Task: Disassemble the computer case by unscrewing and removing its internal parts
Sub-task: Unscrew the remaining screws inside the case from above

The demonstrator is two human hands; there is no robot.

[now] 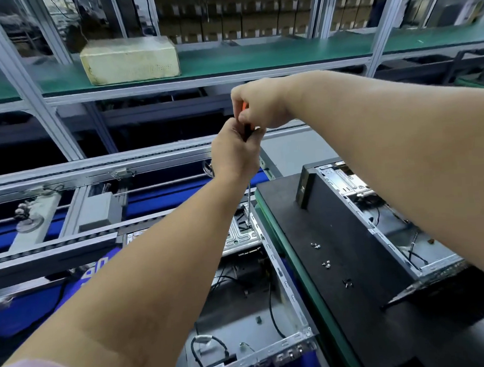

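Case: computer case (267,306) lies open below the tabletop (306,263)
Hands: left hand (234,153) and right hand (263,105), fingers curled round the screwdriver (248,183)
Done: loose screws (325,263) lie on the tabletop
Left: cables and metal plate remain inside

A long shelf topped with a green mat (272,56) runs across the upper part of the view, carried on pale grey aluminium frame posts (26,89), and a worn, yellowish rectangular foam block (131,61) sits on it at the left. Behind the shelf, rows of brown cardboard boxes (229,16) are stacked. Below, a grey metal conveyor rail (97,163) crosses above a blue surface (23,311).
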